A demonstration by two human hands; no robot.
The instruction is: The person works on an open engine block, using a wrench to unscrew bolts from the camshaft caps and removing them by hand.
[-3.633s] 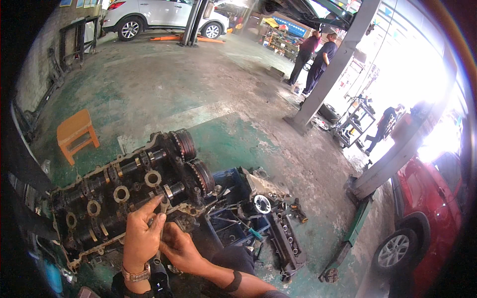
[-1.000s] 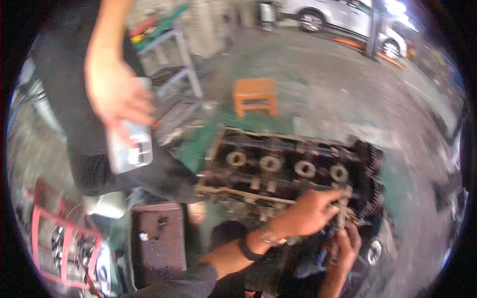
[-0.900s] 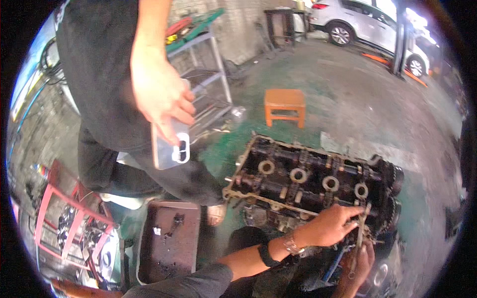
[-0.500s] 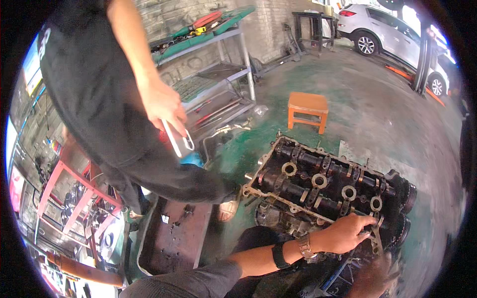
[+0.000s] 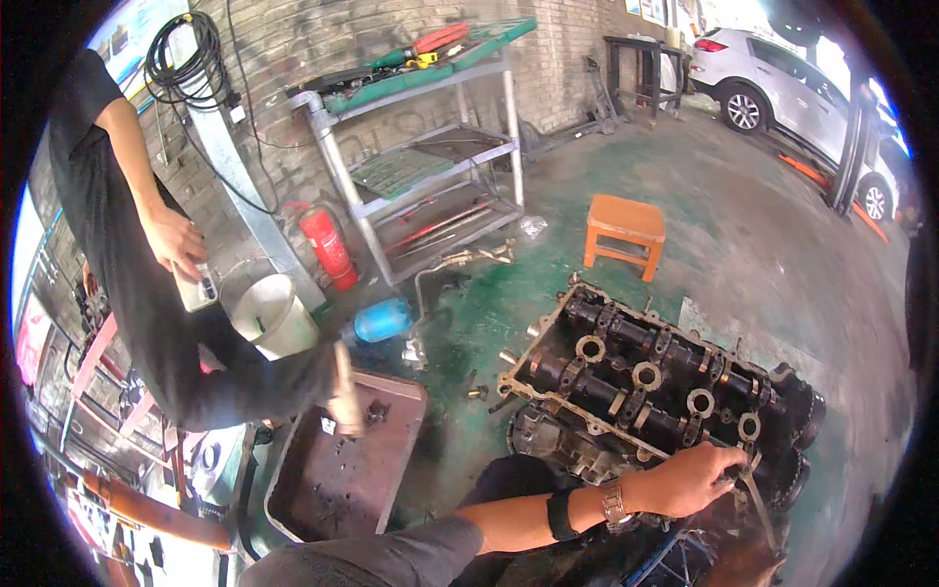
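A dark, oily engine cylinder head (image 5: 646, 376) with camshafts and several pale rings lies in front of me, tilted away to the right. My left hand (image 5: 693, 477), with a watch and a black band on the wrist, is closed at its near right edge. Its fingers pinch the upper end of a metal wrench (image 5: 761, 514), covering what that end sits on. Low at the right, my right hand (image 5: 736, 564) is dim and partly cut off by the frame. It is by the wrench's lower end; its fingers do not show clearly.
At the left stands another person holding a phone (image 5: 199, 292). A brown tray (image 5: 333, 479) with small dark parts lies near their foot. Beyond are a bucket (image 5: 277, 315), a fire extinguisher (image 5: 328, 247), a tool cart (image 5: 430, 181), an orange stool (image 5: 626, 233) and a white car (image 5: 773, 73).
The other person has stepped left, uncovering the bucket and extinguisher. My left hand stays at the cylinder head's edge; the wrench's lower end has swung right and downward. My right hand has moved lower.
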